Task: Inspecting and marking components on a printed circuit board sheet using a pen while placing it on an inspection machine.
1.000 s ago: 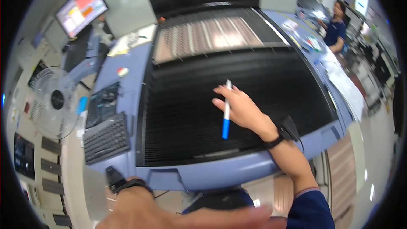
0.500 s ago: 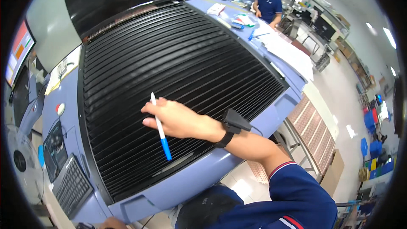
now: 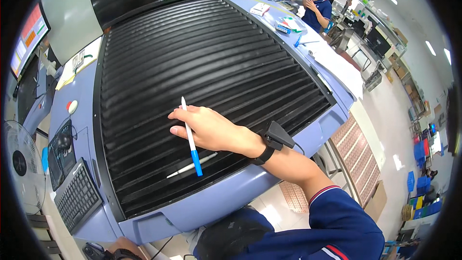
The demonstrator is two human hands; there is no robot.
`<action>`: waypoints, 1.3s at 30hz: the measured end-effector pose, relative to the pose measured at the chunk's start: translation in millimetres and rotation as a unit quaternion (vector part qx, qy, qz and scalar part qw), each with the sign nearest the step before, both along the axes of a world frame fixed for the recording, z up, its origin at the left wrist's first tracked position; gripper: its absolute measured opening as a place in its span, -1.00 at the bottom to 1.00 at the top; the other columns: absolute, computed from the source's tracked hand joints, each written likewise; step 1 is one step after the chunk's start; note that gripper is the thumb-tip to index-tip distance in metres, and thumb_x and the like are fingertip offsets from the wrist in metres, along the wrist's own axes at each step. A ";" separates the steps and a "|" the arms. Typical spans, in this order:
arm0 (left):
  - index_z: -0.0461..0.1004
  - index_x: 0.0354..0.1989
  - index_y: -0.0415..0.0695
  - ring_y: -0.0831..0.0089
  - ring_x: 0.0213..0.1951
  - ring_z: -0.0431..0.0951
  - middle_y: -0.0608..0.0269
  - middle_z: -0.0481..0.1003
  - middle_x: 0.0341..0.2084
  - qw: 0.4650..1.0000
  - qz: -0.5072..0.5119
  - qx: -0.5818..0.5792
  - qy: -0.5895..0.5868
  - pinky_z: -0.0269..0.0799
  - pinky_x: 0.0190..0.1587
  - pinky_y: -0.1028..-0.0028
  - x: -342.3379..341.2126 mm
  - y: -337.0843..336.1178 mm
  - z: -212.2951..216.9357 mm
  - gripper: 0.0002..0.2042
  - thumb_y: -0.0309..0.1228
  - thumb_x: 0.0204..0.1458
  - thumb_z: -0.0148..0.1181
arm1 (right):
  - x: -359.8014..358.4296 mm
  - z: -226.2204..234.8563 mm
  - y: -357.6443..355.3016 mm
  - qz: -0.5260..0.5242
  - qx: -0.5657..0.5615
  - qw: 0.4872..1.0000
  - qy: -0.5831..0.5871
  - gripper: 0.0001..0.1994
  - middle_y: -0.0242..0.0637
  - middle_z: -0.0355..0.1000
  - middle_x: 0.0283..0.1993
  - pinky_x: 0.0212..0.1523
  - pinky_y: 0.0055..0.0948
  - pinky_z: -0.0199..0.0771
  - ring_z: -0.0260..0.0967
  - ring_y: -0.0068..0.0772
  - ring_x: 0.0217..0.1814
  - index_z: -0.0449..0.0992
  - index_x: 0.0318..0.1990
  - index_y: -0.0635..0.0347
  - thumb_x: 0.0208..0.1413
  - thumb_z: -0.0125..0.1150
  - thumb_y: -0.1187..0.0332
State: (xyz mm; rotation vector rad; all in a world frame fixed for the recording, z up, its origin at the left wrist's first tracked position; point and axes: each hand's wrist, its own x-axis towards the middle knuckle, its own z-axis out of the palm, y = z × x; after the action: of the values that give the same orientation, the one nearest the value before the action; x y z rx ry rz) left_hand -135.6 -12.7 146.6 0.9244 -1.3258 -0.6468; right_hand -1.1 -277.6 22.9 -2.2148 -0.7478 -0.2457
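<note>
Black slatted machine bed (image 3: 202, 58) fills the view, right hand (image 3: 211, 130) flat over its lower slats, grip closed on white pen with blue cap (image 3: 191, 137), left hand (image 3: 118, 250) barely visible, grip unclear.

A slim white pen (image 3: 190, 136) with a blue end is pinched in the fingers of the right hand (image 3: 211, 130). It slants steeply, white tip up and away, blue end low and toward the person, over the black ribbed cover (image 3: 202, 62), which mirrors it faintly.
</note>
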 end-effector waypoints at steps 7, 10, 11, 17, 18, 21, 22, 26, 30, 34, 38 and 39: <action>0.34 0.25 -0.20 -0.24 0.46 -0.36 -0.20 -0.14 0.46 1.000 0.000 0.006 -0.026 -0.64 0.33 -0.27 -0.1 1.7 7.6 -0.35 0.11 0.20 -0.03 | -3.4 10.3 2.2 -0.002 -0.013 0.999 0.042 -0.60 0.05 0.50 -0.21 -0.14 -0.06 0.50 0.49 0.14 -0.15 0.42 0.04 0.33 0.30 0.15 0.13; 0.34 0.25 -0.20 -0.24 0.46 -0.35 -0.20 -0.13 0.46 1.000 -0.005 0.003 -0.012 -0.62 0.33 -0.26 4.1 3.1 3.2 -0.34 0.11 0.19 -0.02 | -3.3 -0.4 0.0 0.010 -0.022 1.000 0.018 -0.61 0.06 0.49 -0.21 -0.16 -0.05 0.49 0.49 0.15 -0.16 0.42 0.03 0.32 0.31 0.13 0.13; 0.33 0.26 -0.20 -0.23 0.46 -0.35 -0.20 -0.13 0.46 1.000 -0.006 0.003 -0.010 -0.62 0.33 -0.26 5.2 1.4 1.3 -0.34 0.11 0.18 -0.01 | -4.7 -2.8 0.8 0.008 -0.017 1.000 0.021 -0.62 0.05 0.49 -0.22 -0.15 -0.05 0.49 0.48 0.15 -0.16 0.42 0.02 0.32 0.31 0.13 0.13; 0.32 0.26 -0.21 -0.22 0.45 -0.33 -0.19 -0.11 0.45 1.000 -0.010 0.011 -0.007 -0.60 0.33 -0.25 2.3 3.4 4.4 -0.32 0.12 0.16 0.00 | -5.6 2.7 4.4 0.017 -0.012 1.000 0.018 -0.62 0.06 0.49 -0.23 -0.14 -0.05 0.49 0.48 0.16 -0.15 0.42 0.00 0.37 0.30 0.14 0.16; 0.32 0.26 -0.21 -0.22 0.45 -0.32 -0.19 -0.11 0.45 1.000 -0.015 0.012 -0.008 -0.59 0.33 -0.24 2.0 2.9 4.9 -0.31 0.12 0.15 0.01 | -5.8 2.7 3.2 0.016 -0.011 1.000 0.016 -0.62 0.08 0.50 -0.23 -0.14 -0.04 0.49 0.48 0.17 -0.15 0.42 0.00 0.37 0.30 0.14 0.16; 0.32 0.26 -0.22 -0.21 0.45 -0.31 -0.19 -0.10 0.44 1.000 -0.015 0.016 -0.011 -0.58 0.33 -0.23 0.9 2.4 5.9 -0.30 0.13 0.14 0.02 | -6.3 2.0 1.9 0.015 -0.011 0.999 0.026 -0.61 0.11 0.50 -0.22 -0.13 -0.04 0.49 0.49 0.19 -0.14 0.41 0.01 0.38 0.31 0.13 0.16; 0.31 0.27 -0.22 -0.21 0.45 -0.31 -0.19 -0.10 0.44 1.000 -0.013 0.016 -0.012 -0.58 0.33 -0.23 1.8 1.5 6.3 -0.30 0.13 0.14 0.02 | -4.5 3.4 1.4 0.017 -0.017 0.999 0.032 -0.61 0.12 0.50 -0.22 -0.13 -0.03 0.49 0.49 0.20 -0.14 0.41 0.01 0.38 0.31 0.13 0.16; 0.31 0.27 -0.22 -0.20 0.45 -0.30 -0.18 -0.09 0.44 0.999 -0.012 0.022 -0.032 -0.56 0.33 -0.22 3.8 -1.5 8.5 -0.28 0.13 0.12 0.03 | -5.5 8.7 0.9 0.007 0.008 1.000 0.008 -0.68 0.08 0.51 -0.35 -0.26 0.03 0.48 0.50 0.23 -0.25 0.46 -0.07 0.38 0.26 0.18 0.23; 0.30 0.27 -0.23 -0.19 0.44 -0.28 -0.18 -0.08 0.43 0.998 -0.002 0.023 -0.053 -0.55 0.33 -0.21 5.7 -3.1 8.3 -0.27 0.14 0.10 0.04 | -4.5 10.6 -1.3 0.007 -0.029 0.999 0.044 -0.61 0.10 0.51 -0.27 -0.15 -0.06 0.50 0.50 0.17 -0.18 0.45 0.03 0.34 0.30 0.15 0.14; 0.29 0.28 -0.24 -0.18 0.44 -0.27 -0.18 -0.07 0.43 0.998 0.009 0.017 -0.065 -0.53 0.33 -0.20 6.7 -0.6 6.8 -0.25 0.14 0.08 0.05 | -6.3 10.3 -1.0 0.011 -0.023 0.999 0.042 -0.60 0.08 0.51 -0.32 -0.23 -0.10 0.48 0.51 0.13 -0.27 0.45 0.04 0.35 0.28 0.18 0.15; 0.29 0.28 -0.24 -0.18 0.44 -0.25 -0.18 -0.06 0.42 0.996 0.019 0.016 -0.080 -0.52 0.33 -0.19 0.1 -1.1 7.1 -0.24 0.15 0.07 0.07 | -8.5 9.6 2.7 0.019 -0.028 0.999 0.024 -0.60 0.10 0.52 -0.32 -0.25 -0.11 0.48 0.51 0.13 -0.28 0.45 0.03 0.36 0.28 0.18 0.16; 0.28 0.28 -0.24 -0.17 0.43 -0.25 -0.17 -0.05 0.42 0.996 0.020 0.015 -0.086 -0.51 0.33 -0.19 -0.1 -0.9 8.3 -0.23 0.15 0.06 0.07 | -9.5 11.9 4.7 0.021 -0.022 0.999 0.028 -0.61 0.10 0.52 -0.31 -0.24 -0.12 0.49 0.52 0.13 -0.28 0.45 0.04 0.36 0.28 0.19 0.17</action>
State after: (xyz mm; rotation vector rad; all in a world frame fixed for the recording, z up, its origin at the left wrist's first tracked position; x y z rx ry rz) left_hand -135.7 -13.6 154.8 1.0467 -1.4487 -0.5662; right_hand -10.6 -272.9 34.8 -2.2363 -0.7743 -0.1472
